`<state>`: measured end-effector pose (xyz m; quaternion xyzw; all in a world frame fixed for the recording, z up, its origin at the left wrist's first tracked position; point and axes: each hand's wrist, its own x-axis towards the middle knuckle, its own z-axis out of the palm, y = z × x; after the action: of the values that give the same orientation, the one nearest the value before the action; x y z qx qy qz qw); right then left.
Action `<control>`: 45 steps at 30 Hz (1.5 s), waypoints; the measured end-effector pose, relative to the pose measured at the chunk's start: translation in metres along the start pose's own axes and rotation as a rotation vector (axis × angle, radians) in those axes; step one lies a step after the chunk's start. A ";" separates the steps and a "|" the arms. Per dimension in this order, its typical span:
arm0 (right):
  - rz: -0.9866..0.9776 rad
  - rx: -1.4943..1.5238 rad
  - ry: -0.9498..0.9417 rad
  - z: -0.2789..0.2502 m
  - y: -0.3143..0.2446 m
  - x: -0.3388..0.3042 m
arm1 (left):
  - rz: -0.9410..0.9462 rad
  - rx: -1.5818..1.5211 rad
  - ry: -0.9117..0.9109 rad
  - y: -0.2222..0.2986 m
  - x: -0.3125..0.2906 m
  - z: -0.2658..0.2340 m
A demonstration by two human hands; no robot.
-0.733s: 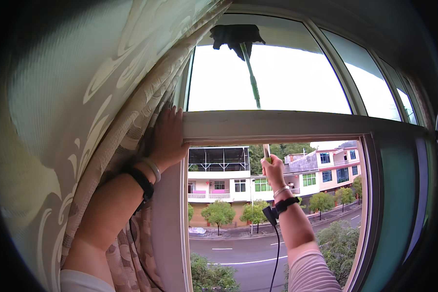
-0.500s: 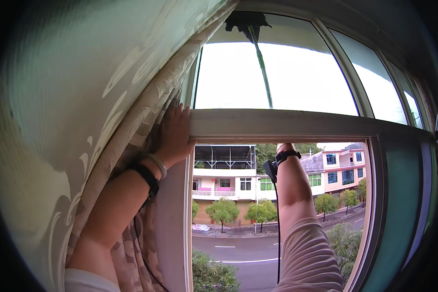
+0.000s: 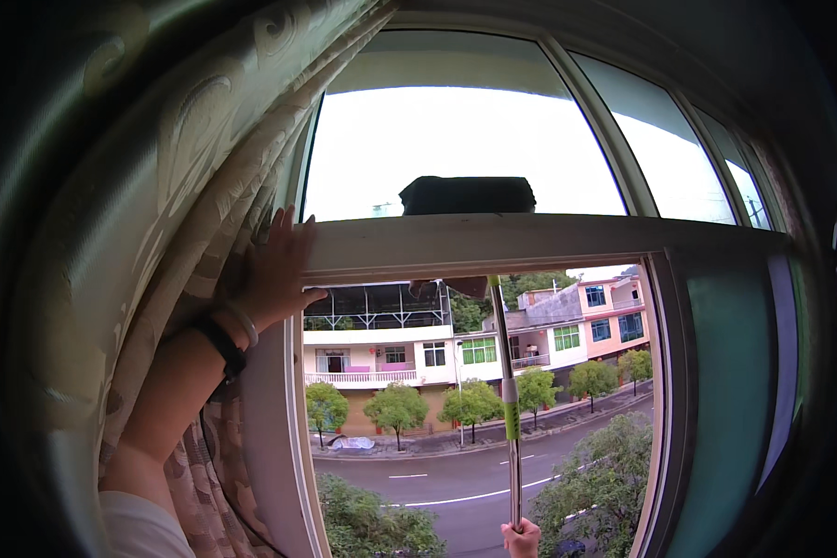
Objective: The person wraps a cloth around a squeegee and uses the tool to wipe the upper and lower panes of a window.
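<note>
My right hand (image 3: 521,538) is low in the open window, its fingers wrapped round the metal pole of a long-handled mop (image 3: 515,474). The pole rises nearly upright outside and has a green and grey collar. Behind the upper pane shows the dark mop head (image 3: 468,195), just above the crossbar (image 3: 493,230); the bar hides the part between. Ragged dark bits hang below the bar beside the pole. My left hand (image 3: 277,260) lies against the window frame at the crossbar's left end, fingers stretched out, thumb apart, next to the curtain.
A patterned curtain (image 3: 172,177) hangs bunched along the left side. The sliding sash (image 3: 725,372) stands to the right of the opening. Outside and below are trees (image 3: 372,521), a road (image 3: 456,507) and buildings (image 3: 381,349). A thin cable runs below my left wrist.
The mop head has come down the upper pane to the crossbar. My right hand has dropped from behind the bar to the bottom of the view. My left hand stays on the frame.
</note>
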<state>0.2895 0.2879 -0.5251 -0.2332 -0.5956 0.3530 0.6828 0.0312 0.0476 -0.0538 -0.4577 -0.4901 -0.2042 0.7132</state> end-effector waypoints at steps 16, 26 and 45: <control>-0.524 0.052 0.170 0.107 -0.286 0.451 | 0.036 0.011 -0.071 0.039 0.043 0.011; -0.668 0.119 0.374 0.071 -0.322 0.483 | 0.041 0.045 0.014 0.046 0.046 0.011; -0.209 -0.006 0.349 -0.044 0.006 0.211 | 0.044 0.030 0.033 0.046 0.042 0.014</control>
<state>0.3401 0.4564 -0.4009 -0.2299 -0.4902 0.2325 0.8080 0.0759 0.0893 -0.0358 -0.4543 -0.4709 -0.1885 0.7323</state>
